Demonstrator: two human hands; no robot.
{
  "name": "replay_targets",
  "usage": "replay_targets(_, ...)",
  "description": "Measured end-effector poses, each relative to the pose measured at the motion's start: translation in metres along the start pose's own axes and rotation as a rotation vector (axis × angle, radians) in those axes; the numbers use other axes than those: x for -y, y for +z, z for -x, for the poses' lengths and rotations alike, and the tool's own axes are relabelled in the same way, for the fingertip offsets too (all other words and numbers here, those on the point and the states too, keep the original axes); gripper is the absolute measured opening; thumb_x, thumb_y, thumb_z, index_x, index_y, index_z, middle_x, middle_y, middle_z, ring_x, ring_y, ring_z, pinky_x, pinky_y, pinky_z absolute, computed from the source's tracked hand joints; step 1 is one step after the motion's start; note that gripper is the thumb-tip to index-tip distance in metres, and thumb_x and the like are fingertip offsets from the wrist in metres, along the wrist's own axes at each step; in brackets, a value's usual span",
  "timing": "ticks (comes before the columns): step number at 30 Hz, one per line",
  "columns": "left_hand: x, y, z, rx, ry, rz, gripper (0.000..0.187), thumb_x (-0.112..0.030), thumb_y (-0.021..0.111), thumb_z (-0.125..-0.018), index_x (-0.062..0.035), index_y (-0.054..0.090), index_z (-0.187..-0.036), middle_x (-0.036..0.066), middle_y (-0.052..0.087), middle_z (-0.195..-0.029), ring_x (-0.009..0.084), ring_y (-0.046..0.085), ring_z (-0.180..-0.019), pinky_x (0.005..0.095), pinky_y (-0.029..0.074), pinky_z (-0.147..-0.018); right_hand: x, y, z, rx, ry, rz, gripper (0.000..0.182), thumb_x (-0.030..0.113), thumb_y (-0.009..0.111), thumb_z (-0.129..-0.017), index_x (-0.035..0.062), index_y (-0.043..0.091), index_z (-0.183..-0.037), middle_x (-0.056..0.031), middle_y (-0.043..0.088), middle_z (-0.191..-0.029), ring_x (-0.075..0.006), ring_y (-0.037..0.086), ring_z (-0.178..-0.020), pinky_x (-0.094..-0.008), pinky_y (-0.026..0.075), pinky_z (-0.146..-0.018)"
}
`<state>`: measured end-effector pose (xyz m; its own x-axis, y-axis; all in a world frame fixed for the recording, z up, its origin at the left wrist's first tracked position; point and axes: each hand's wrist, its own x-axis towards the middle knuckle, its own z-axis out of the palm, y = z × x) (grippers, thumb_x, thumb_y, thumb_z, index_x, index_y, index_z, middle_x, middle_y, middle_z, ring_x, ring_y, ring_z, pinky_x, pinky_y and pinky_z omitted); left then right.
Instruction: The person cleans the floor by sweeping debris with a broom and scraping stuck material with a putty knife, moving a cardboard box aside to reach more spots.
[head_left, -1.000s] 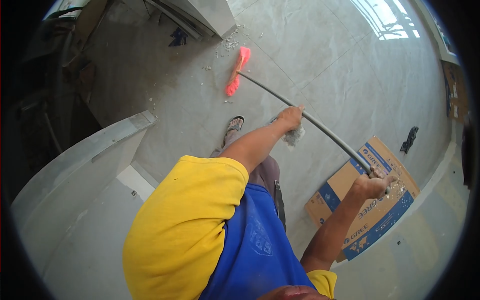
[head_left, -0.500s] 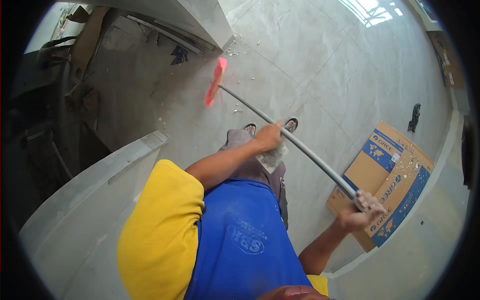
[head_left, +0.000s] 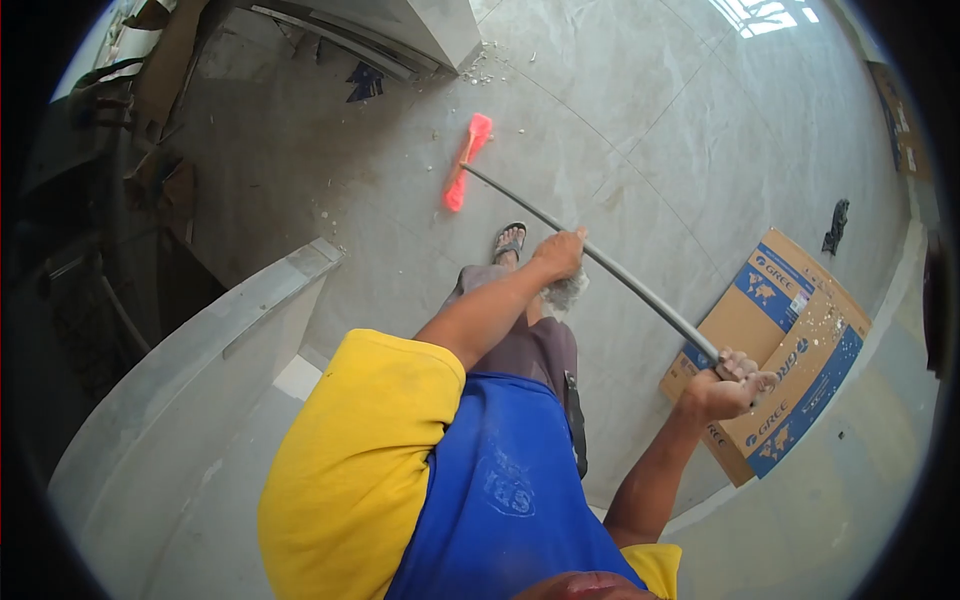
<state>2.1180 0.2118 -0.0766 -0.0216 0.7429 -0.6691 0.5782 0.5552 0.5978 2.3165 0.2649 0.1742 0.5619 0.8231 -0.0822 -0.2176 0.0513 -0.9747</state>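
My left hand (head_left: pixel 562 255) is wrapped round the middle of a long grey broom handle (head_left: pixel 640 292). Near the handle's lower right end, the fingers of my right hand (head_left: pixel 735 385) are closed on it. The handle slants up and left to a bright pink broom head (head_left: pixel 468 162), which is over the grey tiled floor (head_left: pixel 620 130). One sandalled foot (head_left: pixel 510 240) shows below the broom head. A pale, crumpled-looking patch (head_left: pixel 566 292) shows just under my left hand; I cannot make out what it is.
Flattened cardboard (head_left: pixel 770 350) lies at the right, with white crumbs on it. A low wall (head_left: pixel 210 345) curves along the left. White debris (head_left: pixel 485 72) lies by a pale corner (head_left: pixel 440 35). A dark scrap (head_left: pixel 836 226) is at the far right, cardboard pieces (head_left: pixel 165 80) at the upper left.
The broom head has shifted right in view, and both hands have moved slightly, still on the handle. One foot is farther forward; the other is no longer visible.
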Motion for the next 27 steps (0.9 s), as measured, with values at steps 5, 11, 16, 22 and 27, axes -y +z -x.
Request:
replay_targets(5, 0.118, -0.032, -0.003, -0.102, -0.314, -0.131, 0.027, -0.013, 0.058, -0.087, -0.0017, 0.055, -0.112, 0.026, 0.066, -0.106, 0.0397, 0.065, -0.103, 0.0467, 0.053, -0.088, -0.086, -0.022, 0.070, 0.121, 0.379, 0.013, 0.029, 0.028, 0.049, -0.102, 0.0097, 0.046, -0.080, -0.0024, 0.046, -0.061, -0.0206, 0.054, -0.067, -0.0432, 0.049, -0.082)
replay_targets(11, 0.053, -0.026, 0.068, -0.186, -0.056, 0.052, 0.018, -0.008, 0.049, -0.087, 0.0004, 0.051, -0.103, 0.032, 0.064, -0.091, 0.0478, 0.063, -0.092, 0.0545, 0.049, -0.080, -0.007, -0.065, 0.055, 0.215, 0.201, -0.001, 0.033, 0.033, 0.043, -0.104, 0.0119, 0.046, -0.079, -0.0028, 0.045, -0.062, -0.0210, 0.052, -0.065, -0.0456, 0.048, -0.083)
replay_targets(16, -0.074, 0.042, 0.069, 0.034, 0.266, 0.179, 0.024, -0.008, 0.050, -0.085, 0.0028, 0.049, -0.107, 0.032, 0.064, -0.084, 0.0471, 0.064, -0.087, 0.0543, 0.049, -0.078, 0.106, -0.096, -0.026, 0.059, -0.070, 0.051, 0.043, 0.039, 0.037, -0.105, 0.0140, 0.038, -0.070, 0.0001, 0.033, -0.056, -0.0162, 0.041, -0.054, -0.0362, 0.046, -0.067)
replay_targets(22, 0.031, 0.065, 0.030, -0.043, 0.008, 0.062, 0.024, -0.009, 0.046, -0.088, -0.0012, 0.051, -0.111, 0.031, 0.065, -0.094, 0.0443, 0.065, -0.094, 0.0531, 0.051, -0.080, -0.009, -0.068, 0.008, -0.123, 0.127, 0.021, 0.042, 0.035, 0.042, -0.105, 0.0140, 0.034, -0.069, 0.0020, 0.026, -0.053, -0.0143, 0.030, -0.049, -0.0343, 0.041, -0.059)
replay_targets(27, 0.252, -0.034, 0.029, -0.293, -0.531, -0.130, 0.027, -0.016, 0.048, -0.094, -0.0028, 0.062, -0.113, 0.025, 0.065, -0.109, 0.0416, 0.063, -0.105, 0.0484, 0.051, -0.089, -0.127, -0.028, 0.133, 0.395, 0.707, 0.065, 0.031, 0.032, 0.050, -0.101, 0.0044, 0.049, -0.086, -0.0059, 0.056, -0.076, -0.0236, 0.061, -0.094, -0.0403, 0.048, -0.092)
